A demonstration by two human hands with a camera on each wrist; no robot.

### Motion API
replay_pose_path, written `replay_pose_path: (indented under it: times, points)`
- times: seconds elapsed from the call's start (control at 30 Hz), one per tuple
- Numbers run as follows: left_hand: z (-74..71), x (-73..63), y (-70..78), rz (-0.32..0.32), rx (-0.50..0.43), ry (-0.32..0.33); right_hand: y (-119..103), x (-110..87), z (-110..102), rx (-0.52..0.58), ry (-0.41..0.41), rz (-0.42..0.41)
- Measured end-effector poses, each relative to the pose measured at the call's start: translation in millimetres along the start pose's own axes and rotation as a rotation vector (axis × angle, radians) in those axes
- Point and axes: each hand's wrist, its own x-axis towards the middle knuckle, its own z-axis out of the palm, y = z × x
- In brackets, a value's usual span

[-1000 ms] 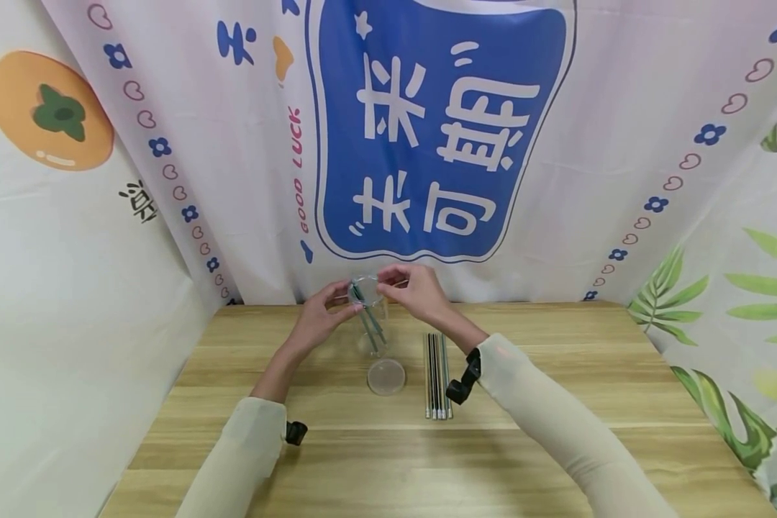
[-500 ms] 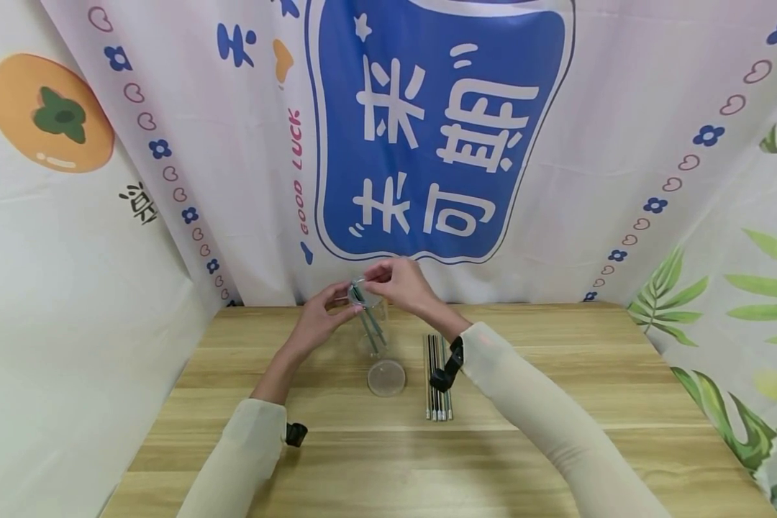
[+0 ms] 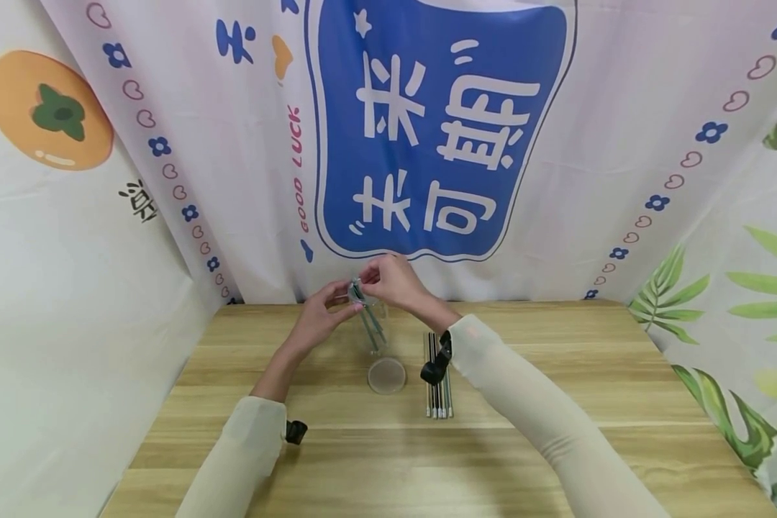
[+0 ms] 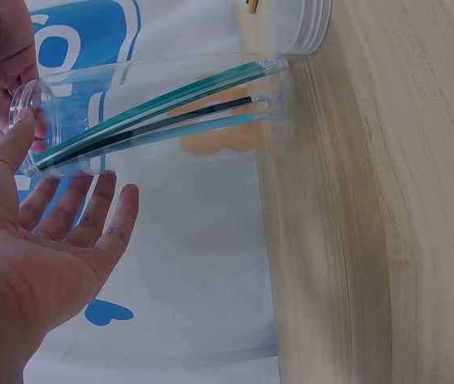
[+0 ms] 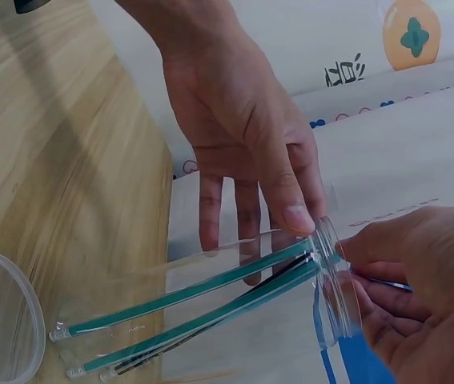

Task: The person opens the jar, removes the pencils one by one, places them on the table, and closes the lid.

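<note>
A clear plastic jar (image 4: 154, 80) stands on the wooden table with several teal, black and light blue pencils (image 5: 210, 308) leaning inside, their eraser ends at the bottom. My left hand (image 3: 317, 316) holds the jar by its rim, thumb on one side and fingers spread along the other, plain in the left wrist view (image 4: 42, 248). At the mouth is my right hand (image 3: 395, 282), its fingers bent over the rim close to the pencils' upper ends (image 5: 313, 258). Whether those fingertips pinch a pencil or only touch the rim is hidden.
In front of the jar lies a round clear lid (image 3: 386, 376). A row of pencils (image 3: 439, 403) lies right of it, partly under the right wrist's black camera (image 3: 435, 368). A printed curtain (image 3: 544, 237) hangs along the table's back edge.
My right hand has moved left across the jar's mouth, from the right side of the rim to where the pencils lean. The left hand and jar have stayed in place.
</note>
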Motion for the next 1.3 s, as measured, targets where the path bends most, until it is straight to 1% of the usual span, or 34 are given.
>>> replay_pose_path:
  times: [0.27,0.47,0.7,0.97,1.17,1.3]
  points:
    - [0.2,1.7,-2.5,0.013,-0.023,0.004,-4.0,3.6,3.5,-0.124,-0.002,-0.044]
    - [1.1,1.9,0.0,0.010,-0.008,0.004,-5.3,5.5,6.2,-0.184,0.010,-0.044]
    - [0.7,1.4,3.3,0.013,0.005,0.007,-5.3,7.3,9.5,-0.186,0.028,-0.044]
    - [-0.2,0.6,2.1,0.015,-0.006,-0.006,-4.5,8.7,13.2,-0.212,0.034,-0.045]
    - [-0.3,-0.5,1.8,0.017,0.005,-0.006,-4.5,8.3,14.1,-0.220,0.033,-0.038]
    - [-0.2,-0.5,1.9,0.008,0.005,-0.006,-3.7,7.8,13.5,-0.178,0.024,-0.013]
